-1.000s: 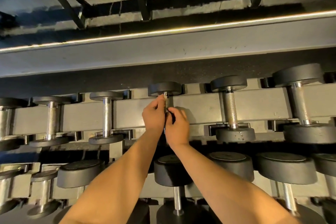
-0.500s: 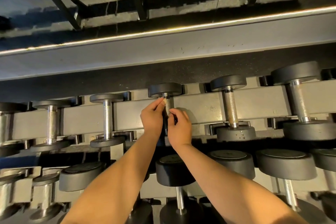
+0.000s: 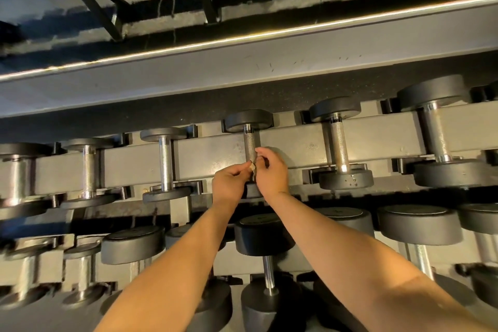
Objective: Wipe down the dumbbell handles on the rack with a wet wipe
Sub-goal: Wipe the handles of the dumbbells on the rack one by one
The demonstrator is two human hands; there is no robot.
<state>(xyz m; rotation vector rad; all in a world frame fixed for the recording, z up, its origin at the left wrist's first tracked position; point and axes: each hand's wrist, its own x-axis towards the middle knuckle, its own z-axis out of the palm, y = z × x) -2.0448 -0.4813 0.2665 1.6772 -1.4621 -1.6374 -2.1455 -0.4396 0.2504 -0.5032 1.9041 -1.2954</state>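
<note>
1. Both hands meet at the lower end of one dumbbell handle point(image 3: 250, 143) on the rack point(image 3: 210, 155), top row.
2. The left hand point(image 3: 229, 183) has its grip pinched on the small wet wipe point(image 3: 252, 167) - right against the handle.
3. The right hand point(image 3: 272, 174) - fingers curled onto the same wipe from the other side.

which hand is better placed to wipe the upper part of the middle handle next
Probably the right hand: it grips the handle with the wipe against it, while the left hand only pinches the wipe's edge beside the bar.
</note>
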